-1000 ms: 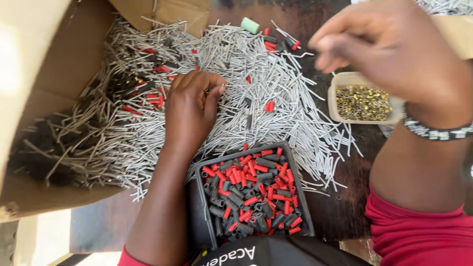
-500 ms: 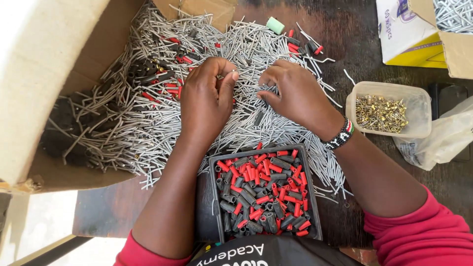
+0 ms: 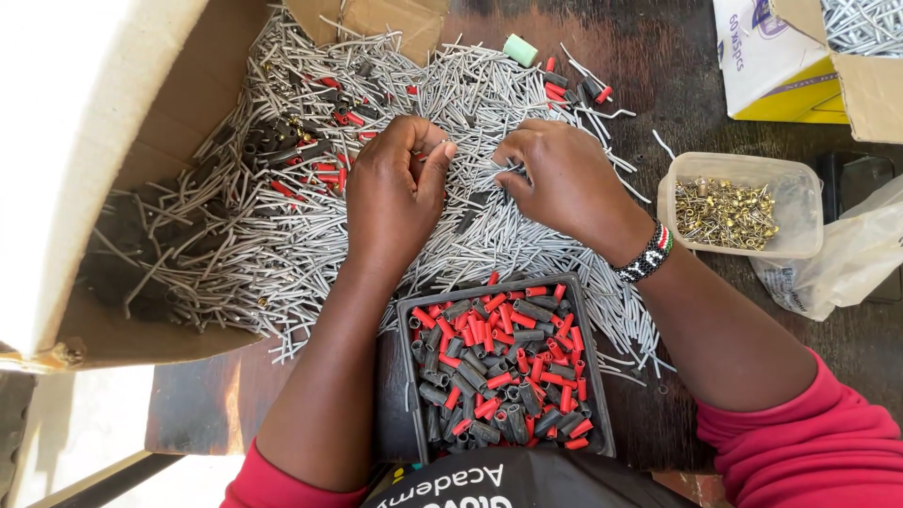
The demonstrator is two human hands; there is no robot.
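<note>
Here: left hand (image 3: pixel 400 193) and right hand (image 3: pixel 555 179), fingers pinched on grey wires (image 3: pixel 282 245), above tray (image 3: pixel 414 310) of red-and-black caps (image 3: pixel 499 367).

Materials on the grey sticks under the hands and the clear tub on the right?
Thin grey sticks: dull, matte, some bent; probably sleeved wire or soft metal, unclear which. Clear rectangular tub: translucent, slightly cloudy walls with rounded corners, so likely plastic. Small brass-coloured pieces inside glint like metal.
</note>
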